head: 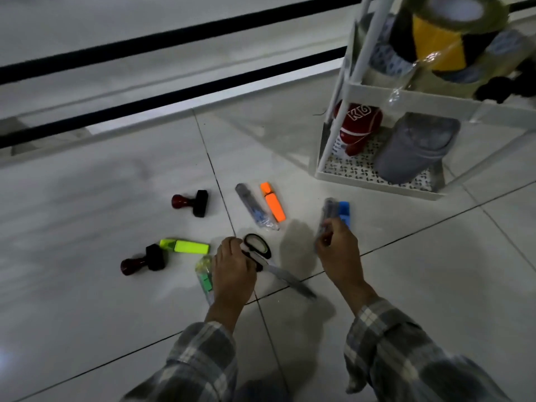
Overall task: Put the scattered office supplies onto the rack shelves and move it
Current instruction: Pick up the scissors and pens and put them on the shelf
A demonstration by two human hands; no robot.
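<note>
My left hand point(233, 271) grips black-handled scissors point(261, 250) by the handles, blade pointing right just above the floor. My right hand point(339, 250) holds a grey pen pack together with a blue highlighter point(344, 213). On the tiled floor lie an orange highlighter point(272, 202), a clear pen pack point(255, 207), a yellow-green highlighter point(185, 246), a green item in a clear wrapper point(204, 274) partly under my left hand, and two dark red stamps point(191, 203) point(142, 261). The white rack point(374, 178) stands at the upper right.
The rack's upper shelf holds tape rolls, one yellow and black point(432, 42). Its bottom shelf carries a red bag point(358, 126) and a grey bundle point(414, 149). Dark rails point(145, 68) run across the far side of the floor.
</note>
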